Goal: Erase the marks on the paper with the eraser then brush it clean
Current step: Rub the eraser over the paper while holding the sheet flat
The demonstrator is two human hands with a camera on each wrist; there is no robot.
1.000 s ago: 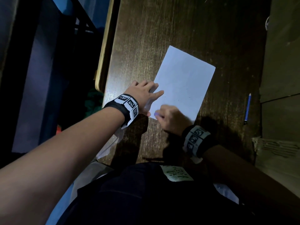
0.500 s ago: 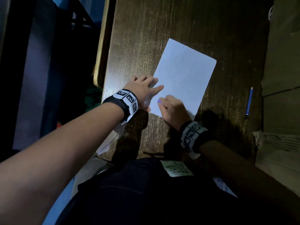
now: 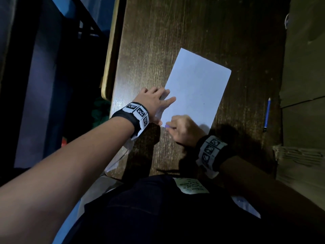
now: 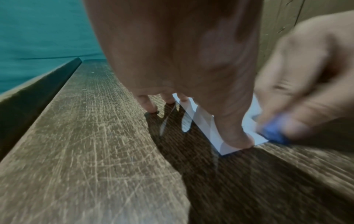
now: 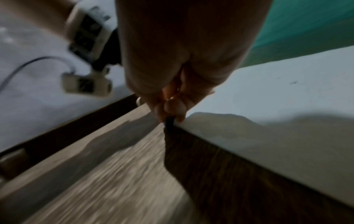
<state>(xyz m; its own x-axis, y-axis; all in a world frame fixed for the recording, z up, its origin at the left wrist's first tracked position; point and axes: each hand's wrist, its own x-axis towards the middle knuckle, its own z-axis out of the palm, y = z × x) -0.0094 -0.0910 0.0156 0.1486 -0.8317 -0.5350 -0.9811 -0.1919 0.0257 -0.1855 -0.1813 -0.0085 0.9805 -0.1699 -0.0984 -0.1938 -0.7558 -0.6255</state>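
A white sheet of paper [image 3: 197, 88] lies slanted on the dark wooden table [image 3: 158, 41]. My left hand [image 3: 156, 103] lies flat with spread fingers on the sheet's near left edge, thumb [image 4: 235, 136] pressing its corner [image 4: 229, 150]. My right hand [image 3: 182, 128] pinches a small blue eraser [image 3: 167, 126] at the paper's near edge, right beside the left thumb. The eraser [image 4: 273, 134] shows blurred in the left wrist view, touching the sheet's edge. In the right wrist view the fingertips [image 5: 172, 112] hold the dark eraser [image 5: 169, 122] at the paper [image 5: 287, 94] corner. A tiny dark speck [image 3: 204, 103] marks the sheet.
A blue pencil [image 3: 267, 115] lies on the table to the right of the paper. Cardboard boxes [image 3: 304, 67] stand along the right side. The table's left edge [image 3: 112, 50] drops off to a dark gap. A white label [image 3: 191, 186] sits on my dark clothing below.
My right hand with the eraser went up the paper's near left part, then came back down to the near edge. The left hand kept pressing the sheet; the view shifted slightly.
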